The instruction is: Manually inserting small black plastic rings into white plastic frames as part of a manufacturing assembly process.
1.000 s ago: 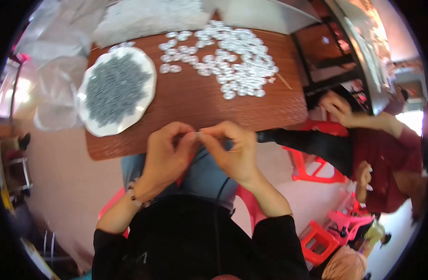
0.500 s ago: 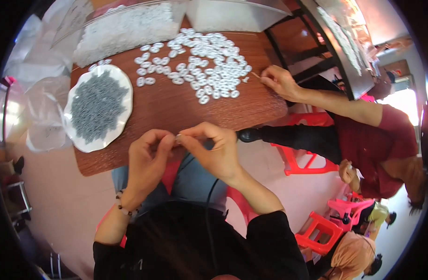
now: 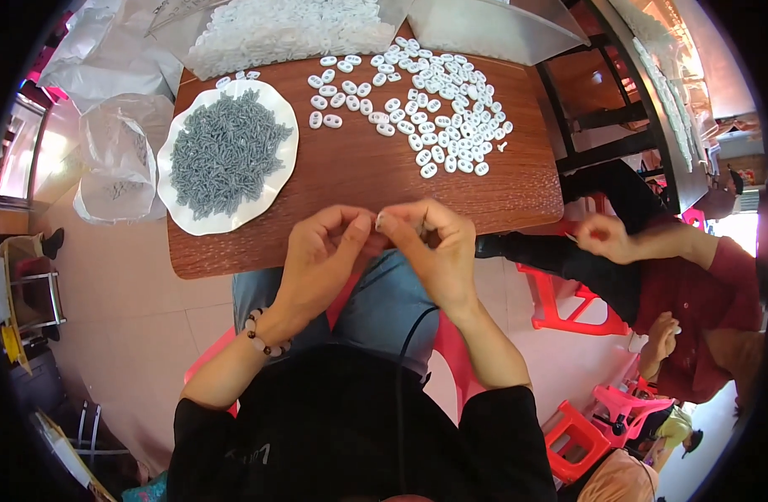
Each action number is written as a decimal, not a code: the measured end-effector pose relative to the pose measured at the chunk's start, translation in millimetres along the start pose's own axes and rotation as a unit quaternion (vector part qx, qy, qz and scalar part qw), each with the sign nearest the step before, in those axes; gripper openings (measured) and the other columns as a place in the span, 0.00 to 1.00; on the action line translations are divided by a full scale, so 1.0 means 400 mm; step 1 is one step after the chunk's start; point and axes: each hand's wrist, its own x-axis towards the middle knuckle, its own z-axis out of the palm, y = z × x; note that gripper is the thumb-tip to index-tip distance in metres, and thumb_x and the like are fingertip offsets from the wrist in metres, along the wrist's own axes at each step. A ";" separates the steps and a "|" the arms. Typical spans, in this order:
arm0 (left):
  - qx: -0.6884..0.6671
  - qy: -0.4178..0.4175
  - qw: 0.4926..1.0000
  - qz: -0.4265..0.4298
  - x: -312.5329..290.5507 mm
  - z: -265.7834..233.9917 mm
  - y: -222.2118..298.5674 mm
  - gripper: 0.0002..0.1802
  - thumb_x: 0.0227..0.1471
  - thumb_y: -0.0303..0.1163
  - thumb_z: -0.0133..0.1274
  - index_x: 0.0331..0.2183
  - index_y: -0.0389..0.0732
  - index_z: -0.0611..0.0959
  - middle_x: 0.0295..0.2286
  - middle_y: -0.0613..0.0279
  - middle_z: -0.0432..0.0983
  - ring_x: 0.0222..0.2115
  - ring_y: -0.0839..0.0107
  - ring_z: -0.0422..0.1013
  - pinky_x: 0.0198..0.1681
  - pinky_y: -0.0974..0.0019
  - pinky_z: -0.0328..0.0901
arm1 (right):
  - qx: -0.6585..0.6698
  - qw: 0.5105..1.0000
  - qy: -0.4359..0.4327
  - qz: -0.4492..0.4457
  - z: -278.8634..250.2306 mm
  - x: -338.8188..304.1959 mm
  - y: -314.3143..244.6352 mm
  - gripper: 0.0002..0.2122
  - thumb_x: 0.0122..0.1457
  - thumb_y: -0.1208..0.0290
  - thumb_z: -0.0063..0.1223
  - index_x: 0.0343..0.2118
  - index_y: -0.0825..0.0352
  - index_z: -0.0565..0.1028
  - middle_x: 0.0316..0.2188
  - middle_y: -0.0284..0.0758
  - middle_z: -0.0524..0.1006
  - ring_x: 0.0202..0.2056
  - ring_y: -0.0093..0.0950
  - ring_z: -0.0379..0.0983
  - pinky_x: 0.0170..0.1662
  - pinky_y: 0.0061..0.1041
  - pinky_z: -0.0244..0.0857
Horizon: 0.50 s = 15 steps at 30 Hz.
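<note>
Over the table's near edge my left hand (image 3: 325,255) has its thumb and index finger pressed together. Whatever they may hold is hidden or too small to make out. Close beside it, my right hand (image 3: 438,255) pinches a tiny whitish piece (image 3: 379,222) between thumb and index finger. A white wavy-rimmed plate (image 3: 285,161) at the left is heaped with small grey ribbed pieces (image 3: 225,155). Beyond my hands, many small white oval pieces with two holes (image 3: 455,109) lie spread on the brown wooden table (image 3: 342,171).
Clear bins stand at the far edge, one holding a pile of white pieces (image 3: 288,38). Plastic bags (image 3: 120,155) hang at the left. A co-worker in a dark red shirt (image 3: 693,293) sits at the right, a hand (image 3: 606,238) near the table's corner. Red stools (image 3: 576,439) stand behind.
The whole view has shifted, so the table and plate sit farther right and higher. My hands stay fingertip to fingertip. The co-worker's hand has drawn back from the white pieces on the table.
</note>
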 end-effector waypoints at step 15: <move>0.081 0.065 0.988 0.113 -0.108 -0.120 0.031 0.07 0.58 0.27 0.47 0.32 0.34 0.77 0.31 0.60 0.74 0.27 0.79 0.68 0.32 0.76 0.62 | 0.132 0.989 0.062 0.009 -0.065 0.033 0.026 0.06 0.56 0.74 0.56 0.33 0.72 0.76 0.26 0.33 0.77 0.25 0.16 0.65 0.31 0.15 0.59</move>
